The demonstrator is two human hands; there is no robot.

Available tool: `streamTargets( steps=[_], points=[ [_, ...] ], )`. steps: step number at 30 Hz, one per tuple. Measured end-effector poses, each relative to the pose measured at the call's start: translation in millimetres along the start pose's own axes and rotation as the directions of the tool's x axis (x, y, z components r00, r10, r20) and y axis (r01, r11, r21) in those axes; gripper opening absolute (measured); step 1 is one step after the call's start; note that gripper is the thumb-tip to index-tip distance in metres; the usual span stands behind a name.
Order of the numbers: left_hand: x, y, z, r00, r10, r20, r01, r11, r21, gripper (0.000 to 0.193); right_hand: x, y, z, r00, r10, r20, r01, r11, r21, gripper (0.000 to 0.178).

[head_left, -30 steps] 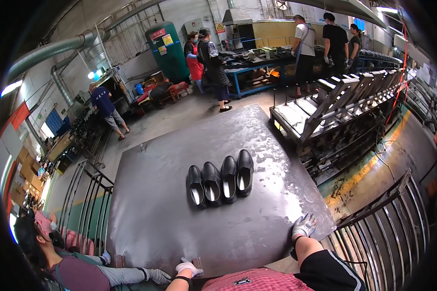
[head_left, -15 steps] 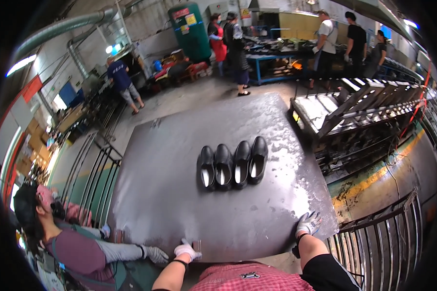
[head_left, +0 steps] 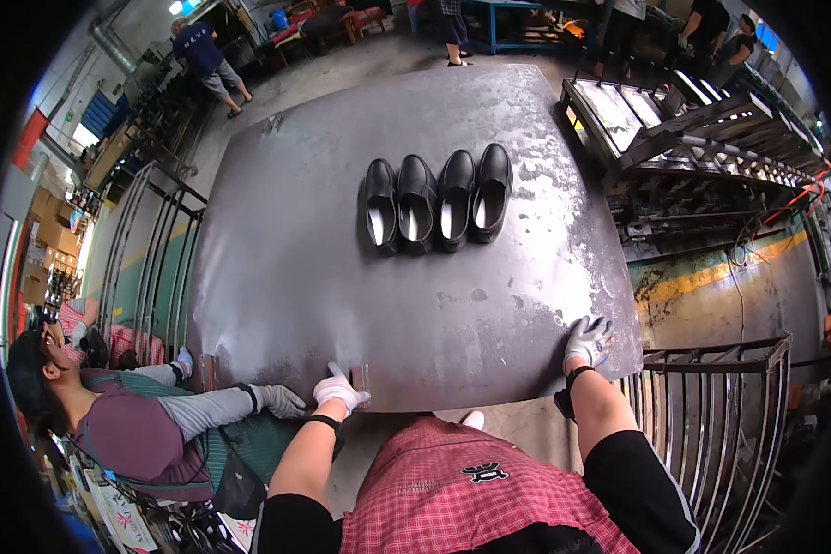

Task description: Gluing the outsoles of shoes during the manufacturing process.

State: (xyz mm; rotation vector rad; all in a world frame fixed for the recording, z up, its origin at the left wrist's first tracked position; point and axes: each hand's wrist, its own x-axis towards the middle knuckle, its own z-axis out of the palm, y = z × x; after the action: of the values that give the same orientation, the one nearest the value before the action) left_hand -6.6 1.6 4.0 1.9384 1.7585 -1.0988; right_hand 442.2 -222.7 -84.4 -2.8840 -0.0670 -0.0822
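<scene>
Four would be too exact, so several black slip-on shoes (head_left: 416, 203) stand side by side on a large grey metal tabletop (head_left: 305, 258), toes pointing away from me. My left hand (head_left: 341, 390), in a white glove, rests at the table's near edge with its thumb stretched out. Right beside its fingers is a small reddish-brown strip (head_left: 359, 377) at the edge. Over at the right corner my right hand (head_left: 588, 342), in a white and grey glove, lies on the metal with fingers spread. Neither hand touches the shoes.
A co-worker (head_left: 138, 415) in grey sleeves and gloves stands close on my left, hands at the same table edge. Metal racks (head_left: 711, 406) flank the table at right and left (head_left: 152, 249). A machine frame (head_left: 692, 138) stands beyond the right side; other people work farther back.
The view has tilted downward, so the table, shoes and hands sit higher in the picture. Both my hands stay at about the same spots on the table.
</scene>
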Motion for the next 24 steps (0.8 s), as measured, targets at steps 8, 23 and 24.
streamTargets(
  steps=[8,23,24],
  points=[
    [-5.4,3.2,-1.9,0.999,0.0,0.034,-0.001,0.999,0.041,0.129,-6.0,3.7,-0.4,0.999,0.048,0.011,-0.048,0.998,-0.027,0.057],
    [87.5,71.8,-139.9,0.733,0.269,-0.625,-0.559,0.761,-0.328,0.077,-3.0,9.5,8.0,0.995,0.031,-0.098,-0.039,0.996,-0.081,0.052],
    [101.2,80.8,-148.3,0.731,0.279,-0.623,-0.566,0.757,-0.326,0.077,-2.0,9.4,8.2,0.995,0.024,-0.097,-0.033,0.996,-0.085,0.052]
  ],
)
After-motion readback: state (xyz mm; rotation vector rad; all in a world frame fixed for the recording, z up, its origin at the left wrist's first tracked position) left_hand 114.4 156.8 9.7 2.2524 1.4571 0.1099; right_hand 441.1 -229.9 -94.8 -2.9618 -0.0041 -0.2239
